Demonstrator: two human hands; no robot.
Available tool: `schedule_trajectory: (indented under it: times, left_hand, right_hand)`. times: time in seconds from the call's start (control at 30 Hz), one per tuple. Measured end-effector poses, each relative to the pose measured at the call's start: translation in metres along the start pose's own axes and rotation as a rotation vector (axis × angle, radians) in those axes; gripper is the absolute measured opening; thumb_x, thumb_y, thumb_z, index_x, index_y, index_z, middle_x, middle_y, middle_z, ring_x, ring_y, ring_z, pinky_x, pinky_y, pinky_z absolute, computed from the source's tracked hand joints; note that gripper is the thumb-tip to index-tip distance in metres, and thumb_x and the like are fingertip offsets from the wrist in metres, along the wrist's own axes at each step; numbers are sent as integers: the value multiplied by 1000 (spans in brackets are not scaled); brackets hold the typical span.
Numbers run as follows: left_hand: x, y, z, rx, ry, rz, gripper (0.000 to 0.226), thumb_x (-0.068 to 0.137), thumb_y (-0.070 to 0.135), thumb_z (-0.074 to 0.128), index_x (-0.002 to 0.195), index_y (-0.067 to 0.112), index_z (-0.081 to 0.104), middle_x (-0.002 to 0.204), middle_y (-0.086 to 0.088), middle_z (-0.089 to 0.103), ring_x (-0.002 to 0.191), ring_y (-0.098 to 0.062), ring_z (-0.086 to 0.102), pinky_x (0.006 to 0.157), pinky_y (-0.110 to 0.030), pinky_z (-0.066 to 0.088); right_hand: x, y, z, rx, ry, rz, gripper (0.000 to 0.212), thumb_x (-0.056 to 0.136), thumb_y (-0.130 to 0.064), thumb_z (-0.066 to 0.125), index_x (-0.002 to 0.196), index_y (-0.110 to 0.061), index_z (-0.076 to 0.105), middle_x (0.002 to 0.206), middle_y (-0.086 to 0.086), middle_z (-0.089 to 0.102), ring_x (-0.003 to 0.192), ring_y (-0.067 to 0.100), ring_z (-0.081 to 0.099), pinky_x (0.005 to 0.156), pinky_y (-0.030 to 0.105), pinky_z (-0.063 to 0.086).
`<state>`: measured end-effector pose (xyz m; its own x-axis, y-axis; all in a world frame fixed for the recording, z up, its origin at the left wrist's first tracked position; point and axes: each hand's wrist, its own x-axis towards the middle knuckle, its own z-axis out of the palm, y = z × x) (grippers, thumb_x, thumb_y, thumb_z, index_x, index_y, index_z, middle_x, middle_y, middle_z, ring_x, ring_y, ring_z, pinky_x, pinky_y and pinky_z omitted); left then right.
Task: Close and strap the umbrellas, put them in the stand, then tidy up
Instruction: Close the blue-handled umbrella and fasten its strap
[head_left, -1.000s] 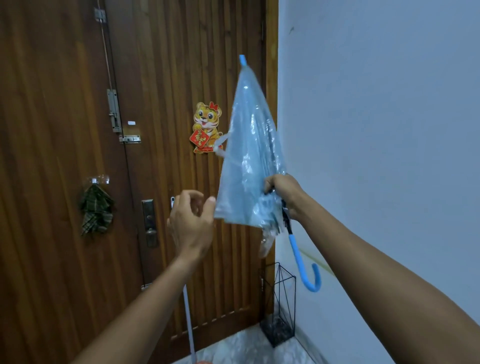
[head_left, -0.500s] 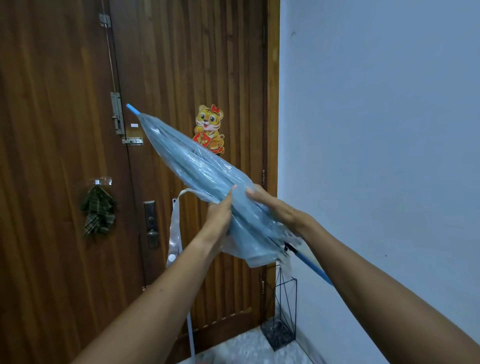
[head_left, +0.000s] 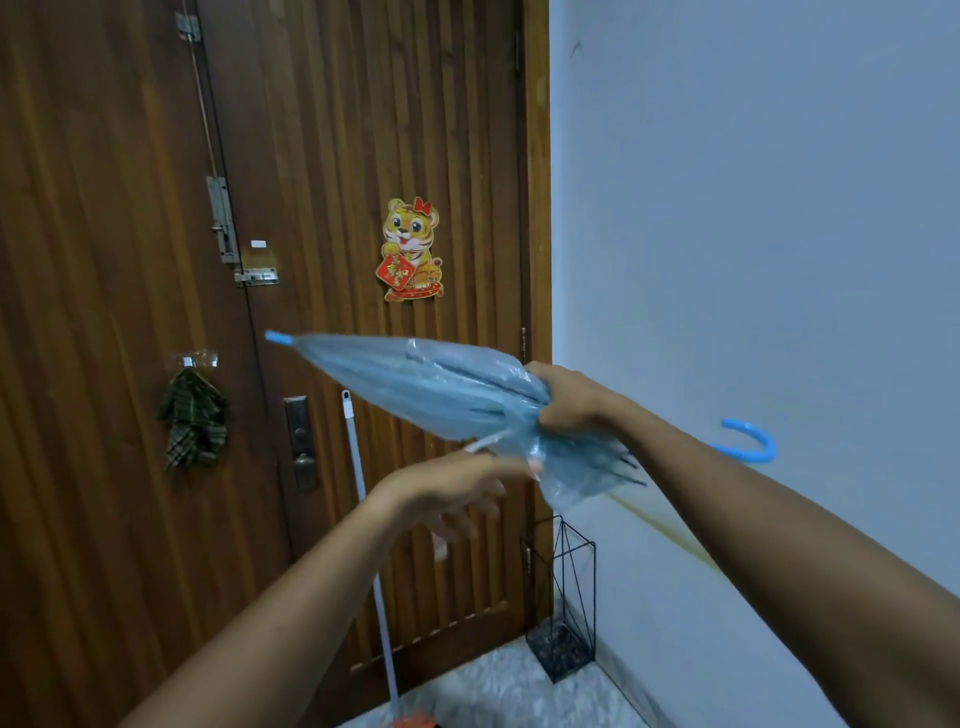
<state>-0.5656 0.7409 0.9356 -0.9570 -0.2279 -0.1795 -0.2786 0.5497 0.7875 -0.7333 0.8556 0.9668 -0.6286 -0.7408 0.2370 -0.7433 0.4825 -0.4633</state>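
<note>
Umbrella (head_left: 426, 384): canopy gathered, clamped by right hand (head_left: 566, 402). Strap (head_left: 485, 442): hung loose near left hand (head_left: 457, 488), blurred, grip not determinable. Risk: folds sprung loose if clamp eased before Strap fastened.

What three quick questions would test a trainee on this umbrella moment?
1. True or false: the clear blue umbrella already stands in the wire umbrella stand.
2. Which hand grips the folded canopy near its rib ends?
3. Fill in: the umbrella's blue tip points toward the wooden ___.

Key: 1 false, it is held in the air above the stand. 2 the right hand. 3 door.
</note>
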Motion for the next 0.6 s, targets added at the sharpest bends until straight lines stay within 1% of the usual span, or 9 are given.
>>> schedule_trajectory:
  times: [0.03, 0.1, 0.17, 0.27, 0.33, 0.37, 0.43, 0.5, 0.6]
  left_hand:
    - [0, -3, 2, 112, -3, 92, 62, 80, 58, 72, 124, 16, 64, 119, -7, 71, 97, -19, 71, 78, -32, 57]
    - [0, -8, 2, 292, 304, 303, 41, 81, 34, 77, 119, 22, 67, 108, 5, 70, 93, -6, 67, 80, -25, 56]
    - [5, -20, -2, 603, 708, 455, 71, 75, 31, 76, 139, 31, 46, 130, 8, 56, 123, -12, 52, 103, -33, 44]
    - [21, -46, -6, 1014, 648, 313, 133, 60, 54, 84, 155, 34, -6, 163, -6, 0, 153, -33, -2, 123, -54, 9]
    - [30, -59, -2, 1007, 634, 279, 143, 55, 59, 85, 155, 33, -14, 164, -9, 0, 152, -37, 4, 122, -56, 12]
    - [34, -62, 1, 966, 689, 323, 136, 59, 56, 84, 156, 31, -8, 159, -11, 20, 146, -37, 26, 118, -54, 26]
    - [43, -64, 4, 888, 814, 416, 108, 69, 47, 79, 154, 27, 14, 124, -6, 58, 107, -27, 62, 91, -44, 52]
    - [48, -61, 0, 807, 847, 393, 72, 73, 40, 74, 136, 26, 41, 92, 4, 66, 81, -19, 67, 71, -37, 57]
    - [53, -58, -6, 662, 896, 266, 20, 70, 33, 65, 86, 24, 58, 68, 6, 62, 68, -20, 66, 60, -35, 57]
  right_hand:
    - [0, 0, -3, -57, -32, 20, 38, 77, -12, 62, 108, -32, 53, 99, -4, 63, 95, 22, 63, 81, 37, 55]
    - [-1, -1, -7, -135, -120, 52, 38, 79, -12, 64, 110, -31, 54, 99, -3, 63, 93, 20, 63, 80, 35, 54]
    - [-2, -7, -10, -181, -217, 27, 37, 78, -10, 68, 108, -29, 58, 98, -2, 67, 92, 19, 65, 81, 37, 58]
    - [-2, -24, -17, -236, -362, -33, 42, 71, -1, 64, 106, -24, 65, 97, 2, 72, 92, 22, 69, 77, 38, 62]
    - [-1, -35, -21, -282, -420, -47, 46, 69, 3, 64, 108, -21, 67, 99, 4, 73, 94, 23, 70, 79, 40, 63]
    - [-1, -39, -24, -298, -435, -37, 47, 69, 2, 65, 110, -20, 67, 101, 4, 72, 95, 23, 70, 81, 42, 63]
    - [0, -44, -27, -339, -453, 3, 46, 71, -6, 71, 114, -22, 65, 106, 2, 70, 101, 24, 67, 84, 40, 61]
    - [-3, -49, -27, -574, -302, -27, 50, 74, -23, 76, 120, -31, 58, 113, -4, 66, 111, 22, 60, 92, 44, 51]
    - [-9, -47, -18, -844, 194, -164, 65, 78, -41, 71, 138, -37, 47, 130, -2, 59, 129, 26, 44, 105, 58, 31]
